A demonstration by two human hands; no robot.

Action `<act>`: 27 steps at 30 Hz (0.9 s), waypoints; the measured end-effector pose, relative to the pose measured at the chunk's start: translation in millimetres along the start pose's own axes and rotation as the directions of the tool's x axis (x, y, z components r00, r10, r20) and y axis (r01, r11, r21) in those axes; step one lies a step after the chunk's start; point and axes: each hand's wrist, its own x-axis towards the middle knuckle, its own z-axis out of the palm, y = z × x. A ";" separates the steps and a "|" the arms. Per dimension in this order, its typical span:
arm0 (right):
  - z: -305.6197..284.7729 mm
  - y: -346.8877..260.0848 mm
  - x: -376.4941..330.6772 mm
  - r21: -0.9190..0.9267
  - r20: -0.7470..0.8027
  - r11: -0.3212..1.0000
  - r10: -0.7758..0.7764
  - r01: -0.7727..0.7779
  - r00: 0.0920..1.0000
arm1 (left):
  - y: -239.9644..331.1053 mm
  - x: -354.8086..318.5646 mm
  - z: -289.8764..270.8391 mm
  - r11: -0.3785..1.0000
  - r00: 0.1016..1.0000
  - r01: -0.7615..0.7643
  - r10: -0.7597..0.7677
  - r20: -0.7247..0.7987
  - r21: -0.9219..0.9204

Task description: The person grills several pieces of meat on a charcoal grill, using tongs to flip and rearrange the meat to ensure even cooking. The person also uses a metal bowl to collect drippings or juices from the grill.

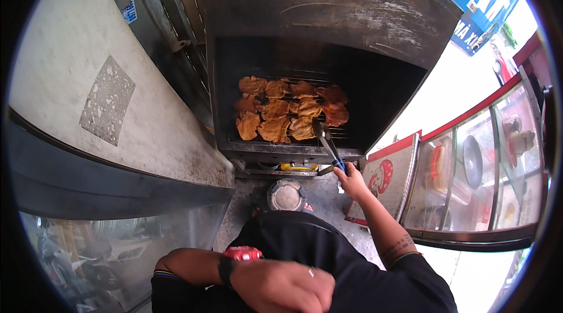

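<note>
Metal grill housing [352,8]: open at the front. Reach in through the opening; keep knuckles off the front edge, probably hot.

Wire grate [340,132]: inside the housing, bearing browned meat slices [274,109] in close rows. Lying flat, irregular in outline, with no common heading. Raise any slice clear of its neighbours rather than dragging across the bars, to limit tearing.

Tongs [330,148]: at the front right of the grate, next to the nearest slices. Pointing away from the body, into the housing; long axis slanted from lower right at the handle to upper left at the tips. Cannot tell whether touching meat. Pinch well in from a slice's edge, with even pressure.

Left hand [284,285]: fingers curled, low in the view. Cannot tell whether holding anything; palm hidden.

Right hand [353,181]: closed around the blue handle end. Hold far back, away from heat.
</note>
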 end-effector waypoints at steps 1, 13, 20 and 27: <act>2.5 3.9 2.5 0.075 0.002 0.997 0.020 -0.020 1.000 | 6.0 -2.2 -7.9 1.000 0.995 -0.010 0.009 -0.100 -0.007; -25.0 -6.3 100.1 0.045 0.119 0.988 0.140 -0.146 0.983 | -4.6 1.7 -7.1 0.980 0.964 0.119 -0.075 0.254 -0.162; -30.7 -28.2 123.8 0.369 0.349 0.846 0.259 -0.386 0.901 | -7.7 12.1 6.2 0.994 0.987 0.020 -0.002 0.162 -0.110; -36.3 -13.0 131.3 0.452 0.405 0.793 0.226 -0.409 0.886 | -17.2 -61.6 -13.2 0.960 0.947 0.272 -0.280 0.155 0.073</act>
